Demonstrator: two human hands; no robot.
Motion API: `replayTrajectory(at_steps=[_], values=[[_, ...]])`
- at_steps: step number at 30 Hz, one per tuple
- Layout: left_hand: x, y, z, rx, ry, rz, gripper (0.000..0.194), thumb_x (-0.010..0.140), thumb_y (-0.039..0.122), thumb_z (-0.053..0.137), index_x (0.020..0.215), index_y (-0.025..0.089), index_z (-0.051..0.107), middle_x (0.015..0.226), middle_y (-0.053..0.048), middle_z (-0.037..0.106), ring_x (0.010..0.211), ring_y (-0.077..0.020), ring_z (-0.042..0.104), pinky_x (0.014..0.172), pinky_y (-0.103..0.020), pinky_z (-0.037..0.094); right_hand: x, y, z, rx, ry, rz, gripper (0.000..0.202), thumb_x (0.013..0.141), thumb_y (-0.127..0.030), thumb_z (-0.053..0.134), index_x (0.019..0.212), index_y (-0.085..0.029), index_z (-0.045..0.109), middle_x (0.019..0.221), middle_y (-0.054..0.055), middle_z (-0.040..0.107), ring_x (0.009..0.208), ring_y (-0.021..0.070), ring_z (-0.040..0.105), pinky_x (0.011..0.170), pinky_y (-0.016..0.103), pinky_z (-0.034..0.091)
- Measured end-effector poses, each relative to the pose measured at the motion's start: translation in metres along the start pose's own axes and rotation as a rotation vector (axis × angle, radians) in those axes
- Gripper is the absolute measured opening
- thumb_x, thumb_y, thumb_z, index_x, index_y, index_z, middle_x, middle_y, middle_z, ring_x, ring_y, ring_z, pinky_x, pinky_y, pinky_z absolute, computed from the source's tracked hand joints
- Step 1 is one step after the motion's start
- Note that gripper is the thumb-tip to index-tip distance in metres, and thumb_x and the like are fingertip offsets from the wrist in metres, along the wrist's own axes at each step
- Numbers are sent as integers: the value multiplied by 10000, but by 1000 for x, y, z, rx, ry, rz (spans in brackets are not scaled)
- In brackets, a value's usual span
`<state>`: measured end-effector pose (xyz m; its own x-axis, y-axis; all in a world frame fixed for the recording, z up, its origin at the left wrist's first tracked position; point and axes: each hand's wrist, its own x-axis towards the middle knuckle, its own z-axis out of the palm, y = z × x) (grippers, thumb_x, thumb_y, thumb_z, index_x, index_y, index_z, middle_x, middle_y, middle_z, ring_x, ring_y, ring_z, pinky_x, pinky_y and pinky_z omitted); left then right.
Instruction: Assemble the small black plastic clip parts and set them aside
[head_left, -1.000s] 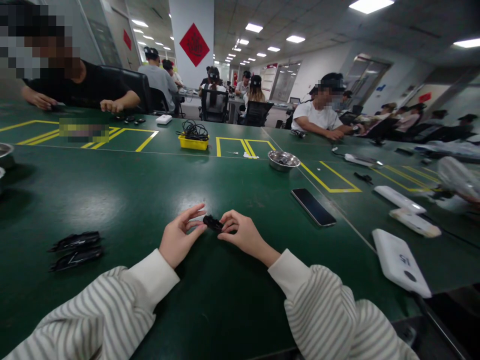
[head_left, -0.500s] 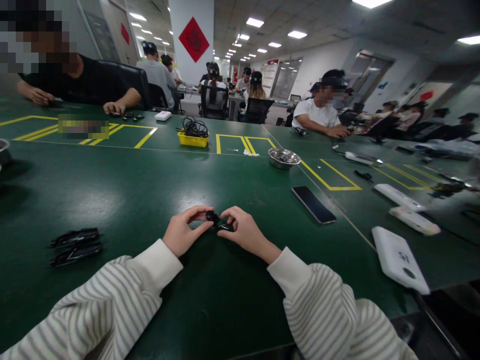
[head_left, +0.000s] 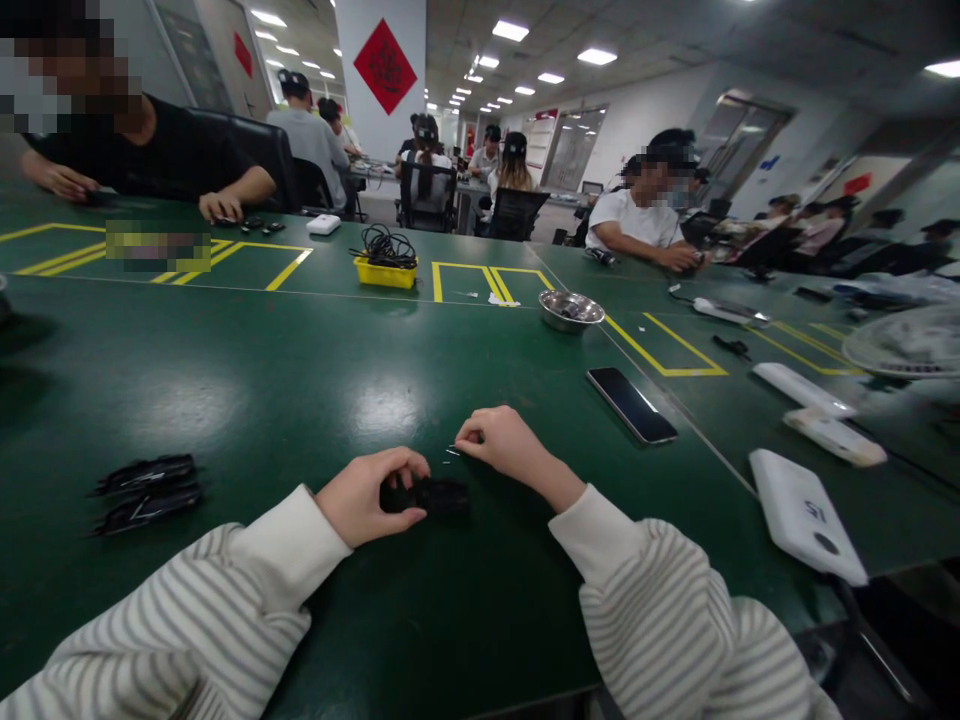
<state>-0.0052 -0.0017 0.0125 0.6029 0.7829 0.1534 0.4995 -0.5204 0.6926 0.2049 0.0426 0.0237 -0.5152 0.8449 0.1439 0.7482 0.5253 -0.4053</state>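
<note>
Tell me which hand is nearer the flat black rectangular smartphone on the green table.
Right. The right hand is left of the smartphone and slightly closer to the camera; the left hand is farther left, at a small black object.

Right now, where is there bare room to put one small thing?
Bare tabletop shows between the yellow bin and your left hand, and between your sleeves. Crowded: between left and right hand, with a black part and tiny pale pieces; right of the phone, with white devices.
</note>
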Motion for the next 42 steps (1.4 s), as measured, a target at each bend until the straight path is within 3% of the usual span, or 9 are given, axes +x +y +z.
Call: replayTrajectory(at_steps=[3, 5, 9, 16, 21, 29, 42], values=[[1, -2, 1, 83, -34, 49, 371, 660, 221, 577, 1021, 166, 508, 862, -34, 579, 706, -136, 535, 634, -262, 448, -8, 6, -17, -62, -166, 88, 92, 589, -83, 611, 546, -163, 623, 515, -7, 590, 441, 85, 493, 473, 210, 349], [1, -3, 1, 111, -45, 69, 363, 676, 228, 575, 1029, 168, 519, 885, -40, 568, 721, -139, 534, 659, -270, 450, -14, 11, -23, -94, -190, 143, 117, 545, -50, 610, 503, -158, 593, 481, -10, 575, 403, 79, 472, 440, 206, 334], [1, -5, 1, 114, -56, 80, 339, 686, 237, 581, 1017, 174, 536, 926, -43, 553, 705, -127, 531, 679, -265, 453, -20, 11, -23, -76, -126, 129, 89, 558, -64, 580, 532, -149, 581, 494, -12, 572, 436, 81, 486, 462, 202, 354], [1, -5, 2, 78, -61, 74, 330, 692, 237, 577, 1014, 176, 537, 966, -51, 534, 702, -120, 525, 680, -260, 454, -22, -23, -7, 367, 34, -33, 103, 721, -198, 530, 738, -158, 623, 753, 18, 631, 670, 102, 570, 624, 215, 441], [1, -2, 2, 104, -40, 50, 304, 692, 245, 573, 990, 191, 555, 876, -30, 555, 666, -121, 524, 641, -253, 448, -26, -35, 9, 330, 44, -137, 70, 710, -222, 586, 715, -205, 654, 882, 6, 633, 848, 137, 545, 800, 288, 393], [1, -2, 1, 158, -14, 19, 297, 685, 276, 583, 970, 190, 575, 767, -13, 554, 627, -121, 513, 584, -233, 431, -26, -37, 15, 315, 44, -95, 66, 693, -211, 604, 704, -218, 669, 848, 10, 633, 838, 151, 528, 763, 301, 392], [-2, 3, 9, 305, 28, 24, 361, 679, 260, 562, 1032, 184, 550, 803, -36, 556, 736, -169, 531, 637, -265, 442, -27, -40, 17, 275, 53, -85, 51, 671, -195, 610, 665, -204, 660, 829, 18, 628, 836, 153, 521, 760, 296, 403]])
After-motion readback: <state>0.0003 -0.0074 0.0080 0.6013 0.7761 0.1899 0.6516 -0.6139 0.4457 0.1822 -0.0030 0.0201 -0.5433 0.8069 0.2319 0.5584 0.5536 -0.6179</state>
